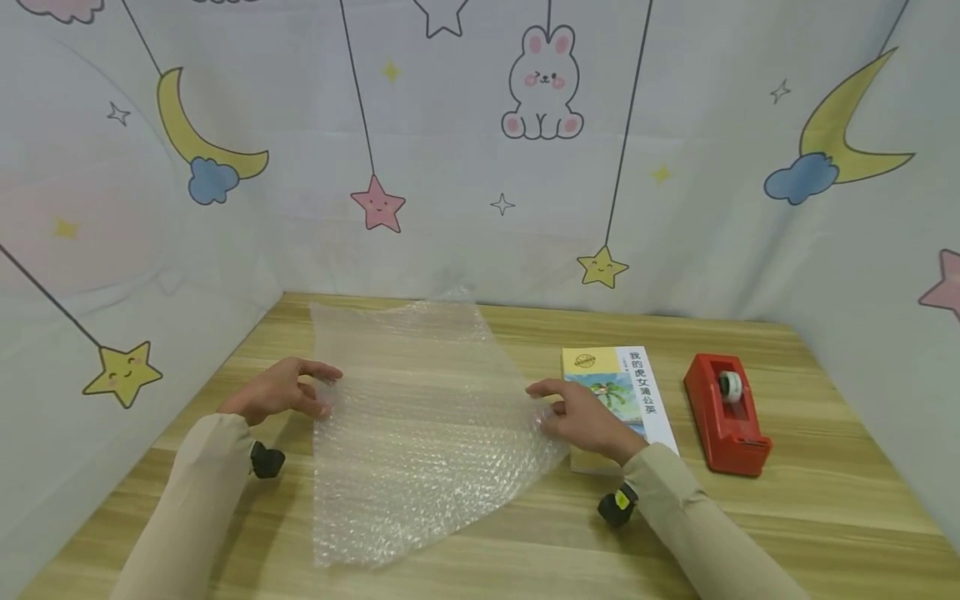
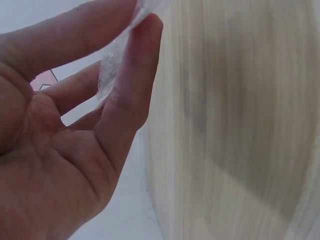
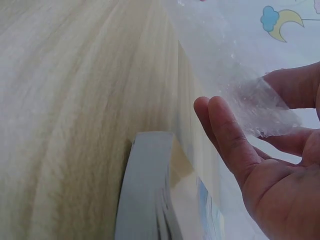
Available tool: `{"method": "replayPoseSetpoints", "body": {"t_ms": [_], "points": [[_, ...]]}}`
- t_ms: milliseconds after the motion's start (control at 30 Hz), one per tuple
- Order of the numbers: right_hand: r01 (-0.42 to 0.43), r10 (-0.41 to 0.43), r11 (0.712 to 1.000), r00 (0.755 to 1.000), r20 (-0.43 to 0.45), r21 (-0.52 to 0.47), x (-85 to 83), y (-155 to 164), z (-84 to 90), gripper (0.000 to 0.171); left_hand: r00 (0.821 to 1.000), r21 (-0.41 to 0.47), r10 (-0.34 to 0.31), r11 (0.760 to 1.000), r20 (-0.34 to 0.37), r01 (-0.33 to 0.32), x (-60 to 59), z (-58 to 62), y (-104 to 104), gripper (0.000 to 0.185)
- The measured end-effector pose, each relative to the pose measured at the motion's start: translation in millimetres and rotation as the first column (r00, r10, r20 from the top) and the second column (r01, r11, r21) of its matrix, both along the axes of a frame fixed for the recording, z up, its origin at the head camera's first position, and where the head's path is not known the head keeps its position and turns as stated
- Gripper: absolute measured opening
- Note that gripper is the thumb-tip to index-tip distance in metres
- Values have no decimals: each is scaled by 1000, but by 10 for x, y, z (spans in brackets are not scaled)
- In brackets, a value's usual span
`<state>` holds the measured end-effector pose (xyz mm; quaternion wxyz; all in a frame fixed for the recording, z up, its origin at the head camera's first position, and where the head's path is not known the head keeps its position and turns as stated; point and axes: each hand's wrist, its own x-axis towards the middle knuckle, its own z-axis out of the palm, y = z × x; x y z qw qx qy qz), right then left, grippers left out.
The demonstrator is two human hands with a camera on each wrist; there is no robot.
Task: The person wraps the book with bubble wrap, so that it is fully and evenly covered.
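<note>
The left hand (image 1: 281, 390) and right hand (image 1: 581, 417) are each pinching a side edge of the wrap (image 1: 420, 425), which is lying on the desk (image 1: 825, 500) between them. Judging by its look, it is light, limp and crushable, so edge grips suit it. A book (image 1: 630, 387) is sitting just beside the right grip, a dispenser (image 1: 726, 414) beyond; bare desk is lying nearer the person.

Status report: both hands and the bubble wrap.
Left hand pinches bubble wrap left edge. Right hand pinches right edge, over book. Tape dispenser apart.
</note>
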<state>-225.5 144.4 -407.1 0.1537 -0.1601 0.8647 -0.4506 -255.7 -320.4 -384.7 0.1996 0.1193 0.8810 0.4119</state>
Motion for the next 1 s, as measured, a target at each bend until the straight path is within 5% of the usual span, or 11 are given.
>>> {"method": "replayPoseSetpoints", "body": {"t_ms": [700, 1000], "points": [[-8, 16, 998, 993, -115, 68, -38, 27, 19, 52, 997, -110, 75, 991, 23, -72, 61, 5, 19, 76], [-28, 29, 999, 998, -49, 24, -36, 90, 64, 57, 998, -151, 52, 988, 41, -45, 98, 85, 44, 73]]}}
